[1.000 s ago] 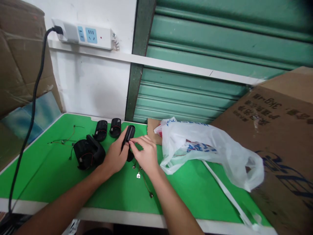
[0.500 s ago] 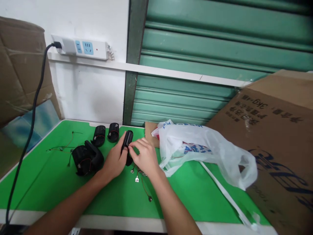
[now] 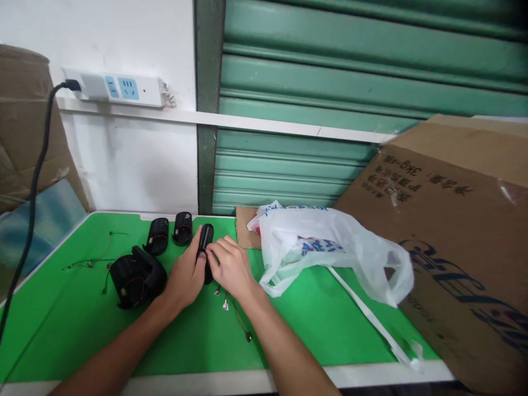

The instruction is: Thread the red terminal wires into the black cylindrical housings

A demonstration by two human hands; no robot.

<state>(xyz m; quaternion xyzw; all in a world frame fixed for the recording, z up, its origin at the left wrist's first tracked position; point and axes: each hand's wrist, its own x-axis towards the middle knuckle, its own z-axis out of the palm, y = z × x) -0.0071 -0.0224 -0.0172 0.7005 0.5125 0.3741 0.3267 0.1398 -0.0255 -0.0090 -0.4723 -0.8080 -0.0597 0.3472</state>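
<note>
My left hand (image 3: 185, 278) is closed around a black plastic housing (image 3: 206, 236) with a rounded top, held upright above the green mat. The thumb and fingertips of my right hand (image 3: 231, 268) pinch together at the housing's near side. Whatever they hold there is too small to make out. Just below my hands lie several thin cables with small metal ends (image 3: 225, 306). To the left stand two similar open black housings, one (image 3: 158, 235) beside the other (image 3: 182, 227), each with a thin red wire. Nearer me is a larger cluster of black housings (image 3: 134, 278).
Thin wires (image 3: 91, 264) lie at the mat's left. A white plastic bag (image 3: 325, 236) and a white strip (image 3: 367, 313) lie on the right. Cardboard boxes flank the table, the right one (image 3: 445, 220) leaning inward. A black power cord (image 3: 39, 165) hangs from the wall socket strip (image 3: 144, 91).
The whole view has shifted, so things appear farther left. My hands stay together on the black housing, with the right fingertips still at its near side.
</note>
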